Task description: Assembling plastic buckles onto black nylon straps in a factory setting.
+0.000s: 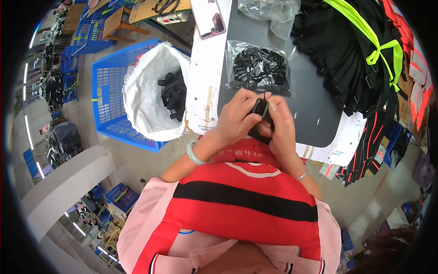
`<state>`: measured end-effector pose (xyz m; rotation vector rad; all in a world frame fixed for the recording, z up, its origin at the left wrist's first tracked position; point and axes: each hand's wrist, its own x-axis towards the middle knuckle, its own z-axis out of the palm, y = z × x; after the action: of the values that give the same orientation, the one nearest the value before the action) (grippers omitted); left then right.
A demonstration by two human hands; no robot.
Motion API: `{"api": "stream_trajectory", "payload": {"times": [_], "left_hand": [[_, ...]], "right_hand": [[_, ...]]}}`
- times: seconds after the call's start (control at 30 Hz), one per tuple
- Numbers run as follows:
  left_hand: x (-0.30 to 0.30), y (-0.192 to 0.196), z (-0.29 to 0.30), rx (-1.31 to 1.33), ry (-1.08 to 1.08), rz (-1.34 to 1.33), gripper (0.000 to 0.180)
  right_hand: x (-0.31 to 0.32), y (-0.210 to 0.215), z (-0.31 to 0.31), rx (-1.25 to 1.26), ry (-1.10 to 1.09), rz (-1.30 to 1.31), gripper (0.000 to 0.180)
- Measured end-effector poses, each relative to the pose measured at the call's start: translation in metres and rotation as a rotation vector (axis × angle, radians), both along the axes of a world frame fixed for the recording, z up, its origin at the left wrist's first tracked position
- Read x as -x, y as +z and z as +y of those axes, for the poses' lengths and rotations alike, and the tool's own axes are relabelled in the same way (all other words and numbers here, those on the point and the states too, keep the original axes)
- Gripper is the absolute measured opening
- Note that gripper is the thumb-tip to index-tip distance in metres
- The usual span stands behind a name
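Note:
Close in front of my body, both hands meet around a black plastic buckle (260,108) with a black webbing strap (262,131). My left hand (236,118) pinches the buckle's left side between thumb and fingers. From the right, my right hand (281,122) closes on the strap and the buckle's edge, its thumb near the top. How the strap runs through the buckle is partly hidden by my fingers. Just beyond my hands lies a clear plastic bag (260,68) full of small black plastic pieces.
Left of the white table (200,98), a white woven sack (137,98) with black straps inside sits in a blue crate (107,109). A phone (208,18) lies at the far edge. Bundled black straps (340,59), tied with a neon-yellow band (374,55), spread at the right.

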<state>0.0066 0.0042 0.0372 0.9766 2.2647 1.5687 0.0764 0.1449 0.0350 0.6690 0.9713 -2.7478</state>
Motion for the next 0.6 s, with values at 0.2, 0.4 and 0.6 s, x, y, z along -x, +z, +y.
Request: {"api": "stream_trajectory", "payload": {"times": [0.2, 0.4, 0.6], "left_hand": [[-0.003, 0.000, -0.015, 0.210, -0.102, -0.063, 0.040], [-0.002, -0.003, -0.032, 0.106, -0.103, -0.161, 0.042], [-0.003, -0.010, -0.041, 0.008, 0.023, -0.156, 0.033]], "right_hand": [[-0.003, -0.011, 0.019, -0.446, 0.241, 0.205, 0.020], [-0.005, -0.005, 0.070, -0.108, -0.087, 0.317, 0.012], [-0.020, 0.002, 0.145, 0.074, -0.343, 0.394, 0.013]]}}
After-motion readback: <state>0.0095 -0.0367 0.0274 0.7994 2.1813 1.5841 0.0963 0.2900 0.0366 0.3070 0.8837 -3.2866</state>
